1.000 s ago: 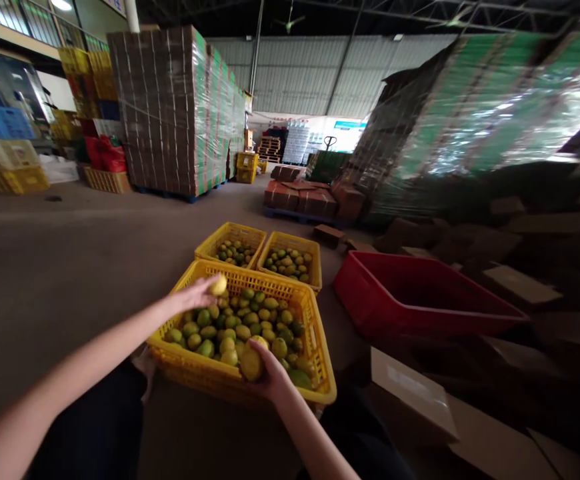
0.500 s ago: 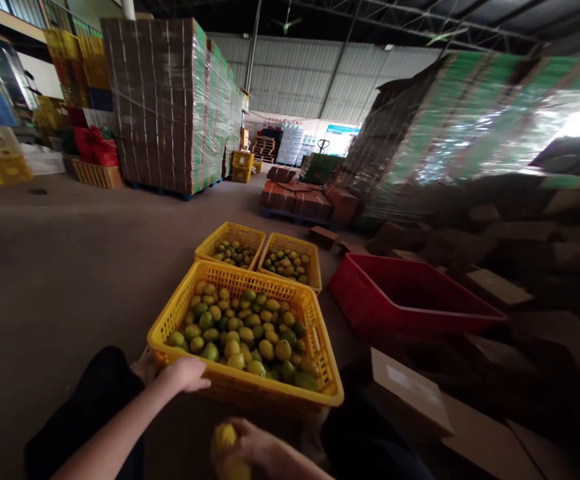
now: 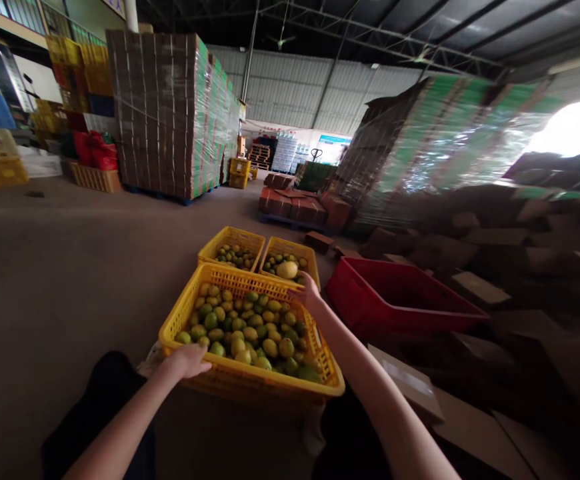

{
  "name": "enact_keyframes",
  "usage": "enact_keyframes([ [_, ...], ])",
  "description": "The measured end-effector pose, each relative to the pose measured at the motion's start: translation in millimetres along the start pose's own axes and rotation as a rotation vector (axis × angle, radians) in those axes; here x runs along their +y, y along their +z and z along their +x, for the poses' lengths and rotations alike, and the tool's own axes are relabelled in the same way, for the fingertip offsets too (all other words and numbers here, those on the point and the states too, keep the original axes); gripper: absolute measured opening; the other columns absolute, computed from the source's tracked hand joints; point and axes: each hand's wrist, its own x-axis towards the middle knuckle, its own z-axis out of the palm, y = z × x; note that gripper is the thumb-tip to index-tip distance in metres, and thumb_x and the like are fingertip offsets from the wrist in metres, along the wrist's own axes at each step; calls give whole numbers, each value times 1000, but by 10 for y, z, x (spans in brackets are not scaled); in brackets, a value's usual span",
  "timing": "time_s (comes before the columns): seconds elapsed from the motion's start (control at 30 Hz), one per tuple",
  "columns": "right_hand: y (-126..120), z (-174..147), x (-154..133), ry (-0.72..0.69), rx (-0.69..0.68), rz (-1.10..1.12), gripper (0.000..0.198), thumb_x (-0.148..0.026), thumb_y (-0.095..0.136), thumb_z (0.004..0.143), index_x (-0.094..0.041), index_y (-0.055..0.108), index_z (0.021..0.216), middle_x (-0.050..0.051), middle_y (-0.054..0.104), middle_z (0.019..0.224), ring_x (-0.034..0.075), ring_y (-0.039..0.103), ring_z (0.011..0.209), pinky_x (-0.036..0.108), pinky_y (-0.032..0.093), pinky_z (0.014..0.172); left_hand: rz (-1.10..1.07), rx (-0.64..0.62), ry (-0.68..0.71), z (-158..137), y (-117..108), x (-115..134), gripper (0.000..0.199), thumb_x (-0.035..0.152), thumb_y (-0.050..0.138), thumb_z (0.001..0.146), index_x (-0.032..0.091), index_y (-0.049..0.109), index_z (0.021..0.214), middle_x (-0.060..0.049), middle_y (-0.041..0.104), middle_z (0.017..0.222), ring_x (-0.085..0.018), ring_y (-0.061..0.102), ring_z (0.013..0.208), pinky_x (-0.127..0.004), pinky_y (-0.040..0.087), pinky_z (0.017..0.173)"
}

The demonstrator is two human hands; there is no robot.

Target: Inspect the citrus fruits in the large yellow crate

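In front of me a large yellow plastic crate (image 3: 250,381) holds many green and yellow lemons (image 3: 237,333). My left hand (image 3: 187,361) is closed over its near rim at the left, thumb along the outside. My right hand (image 3: 309,295) reaches over the crate's far right corner, open with its fingers stretched out. Just beyond those fingers a yellow lemon (image 3: 287,269) appears over the back right crate (image 3: 311,257), apart from the hand; whether it is in the air I cannot tell. Beside that stands the back left crate (image 3: 209,248), also with lemons.
A red tub (image 3: 400,313) stands to the right of the crates. Cardboard boxes (image 3: 410,383) lie heaped along the right. Farther off are wrapped pallet stacks (image 3: 155,113) and a low pallet of brown cartons (image 3: 295,205). Grey concrete floor (image 3: 95,267) stretches to the left.
My right hand has moved from below the near crate, where it held a lemon, up and forward to the far right corner and let the lemon go. My left hand stays on the rim.
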Motion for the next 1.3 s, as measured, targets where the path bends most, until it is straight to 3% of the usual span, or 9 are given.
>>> enact_keyframes([
  [0.07, -87, 40, -61, 85, 10, -70, 22, -38, 52, 96, -19, 61, 99, 0, 60, 80, 11, 60, 56, 26, 51, 58, 32, -6, -29, 20, 23, -58, 49, 39, 47, 89, 12, 65, 126, -23, 66, 131, -36, 62, 124, -45, 45, 102],
  [0.13, -173, -166, 75, 169, -57, -137, 16, -34, 65, 85, -19, 61, 89, 0, 62, 77, 12, 61, 55, 26, 51, 57, 70, -37, -55, 25, 40, -96, 49, 37, 48, 90, 10, 65, 127, -22, 66, 132, -35, 61, 125, -45, 45, 103],
  [0.3, -499, -1231, 727, 305, -341, -275, 28, -34, 85, 63, -18, 69, 80, 3, 71, 80, 16, 67, 64, 29, 52, 63, 124, -176, -81, -65, 116, -29, 49, 34, 48, 92, 7, 63, 130, -23, 62, 138, -33, 60, 127, -42, 46, 105],
  [0.4, -781, -1751, 902, 253, -489, -362, 39, -46, 85, 64, -19, 72, 89, 2, 71, 81, 16, 66, 68, 31, 52, 68, 120, -287, -92, -162, 191, 122, 45, 32, 54, 89, 9, 67, 126, -23, 64, 134, -34, 62, 124, -42, 48, 101],
  [0.53, -1027, -2028, 839, 156, -595, -425, 45, -55, 79, 72, -20, 72, 99, 5, 72, 92, 18, 67, 77, 33, 54, 74, 69, -324, -29, -225, 166, 360, 48, 38, 55, 90, 13, 66, 130, -20, 62, 138, -33, 60, 127, -40, 46, 104],
  [0.8, -854, -2086, 782, 52, -548, -372, 58, -68, 76, 69, -21, 69, 101, 5, 72, 91, 19, 68, 78, 34, 55, 73, 66, -181, 62, -205, -271, 660, 51, 44, 49, 93, 17, 62, 134, -15, 62, 140, -31, 61, 125, -37, 46, 100],
  [1.03, -711, -2221, 844, 56, -611, -456, 55, -66, 72, 75, -20, 69, 104, 7, 72, 94, 19, 68, 79, 35, 55, 76, 63, -242, 71, -9, -252, 661, 48, 46, 52, 90, 18, 68, 126, -13, 67, 134, -30, 65, 119, -36, 49, 95],
  [1.17, -639, -1892, 677, -9, -650, -609, 44, -56, 64, 86, -19, 69, 108, 8, 74, 96, 19, 69, 79, 33, 55, 74, 30, -236, 89, 227, -412, 707, 48, 46, 54, 90, 20, 66, 129, -11, 65, 137, -28, 64, 121, -34, 49, 96],
  [1.3, -569, -1122, 619, -87, -636, -1063, 23, -34, 59, 93, -19, 71, 106, 4, 76, 96, 17, 70, 86, 28, 55, 77, -4, -167, 76, 563, -687, 704, 49, 44, 52, 92, 19, 62, 133, -11, 64, 139, -26, 64, 122, -31, 49, 98],
])
